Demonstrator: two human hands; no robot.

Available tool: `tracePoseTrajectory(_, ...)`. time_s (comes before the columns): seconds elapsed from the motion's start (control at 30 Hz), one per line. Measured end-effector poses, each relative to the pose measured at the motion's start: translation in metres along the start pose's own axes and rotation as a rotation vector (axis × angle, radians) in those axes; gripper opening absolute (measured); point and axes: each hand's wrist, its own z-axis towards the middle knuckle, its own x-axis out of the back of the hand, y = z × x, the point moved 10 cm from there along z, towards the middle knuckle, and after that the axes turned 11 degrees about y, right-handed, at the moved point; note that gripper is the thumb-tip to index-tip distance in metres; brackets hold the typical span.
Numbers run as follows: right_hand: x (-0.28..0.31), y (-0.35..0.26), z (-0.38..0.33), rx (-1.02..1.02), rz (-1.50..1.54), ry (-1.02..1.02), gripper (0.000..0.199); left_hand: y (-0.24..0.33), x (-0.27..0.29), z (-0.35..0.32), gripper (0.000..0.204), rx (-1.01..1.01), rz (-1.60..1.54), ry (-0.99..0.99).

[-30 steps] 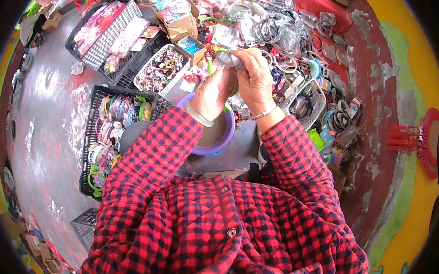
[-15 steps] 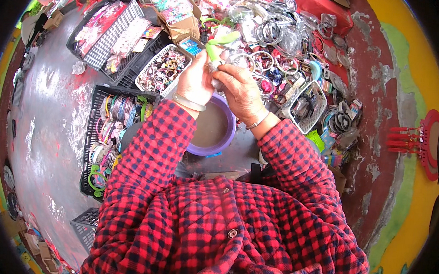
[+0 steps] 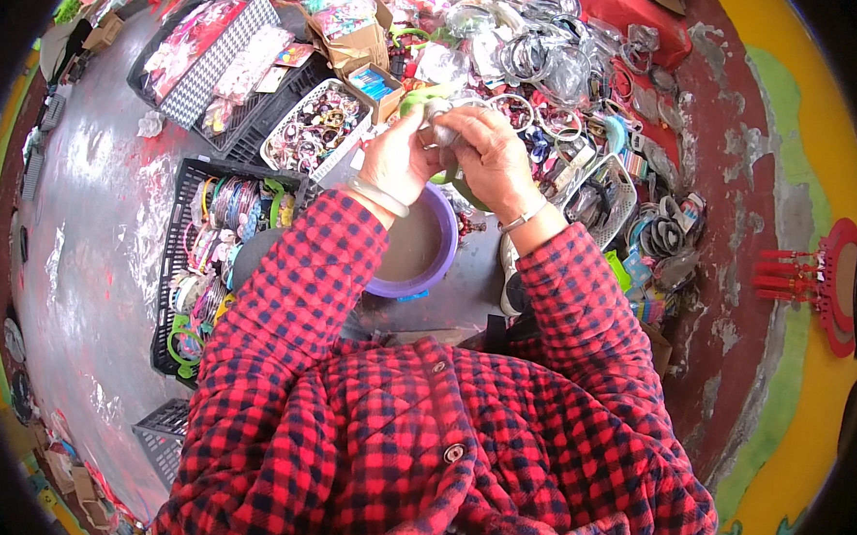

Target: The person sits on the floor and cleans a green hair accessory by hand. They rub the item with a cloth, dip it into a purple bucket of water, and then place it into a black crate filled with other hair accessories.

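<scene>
Over the rim of a purple basin [image 3: 443,256] of cloudy grey-brown water, my two hands meet. A bright green curved piece, seemingly a headband [image 3: 421,97], is held by its band in my left hand [image 3: 395,161], thumb pressed on it. My right hand [image 3: 495,157] pinches a wet-looking grey cloth [image 3: 438,113] wrapped against the green piece. Part of the band curves out below my fingers; the rest is hidden behind my hands.
At left stands a black crate [image 3: 168,283] of headbands. A white basket [image 3: 332,168] of hair ties lies beyond, near a small cardboard box [image 3: 384,100]. Bagged hair accessories [image 3: 556,56] pile up at the back. Another white basket [image 3: 623,205] sits right.
The green headband has turned and dropped lower, less of it showing above my hands. My right hand has shifted up and right, with the cloth moving along the band.
</scene>
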Motion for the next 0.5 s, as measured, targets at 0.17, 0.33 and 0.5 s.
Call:
tracePoseTrajectory(0.17,-0.004,-0.015,-0.009,0.108,-0.112,-0.147,0.033,0.032,-0.003,-0.003,0.039,-0.095,-0.021,0.037)
tracePoseTrajectory(0.33,-0.005,-0.027,-0.009,0.173,-0.101,-0.123,0.032,0.024,0.022,0.007,0.028,-0.059,-0.063,0.081)
tracePoseTrajectory(0.5,0.004,-0.017,-0.001,0.134,-0.083,0.116,0.029,0.001,0.009,0.000,0.030,0.006,-0.033,0.059)
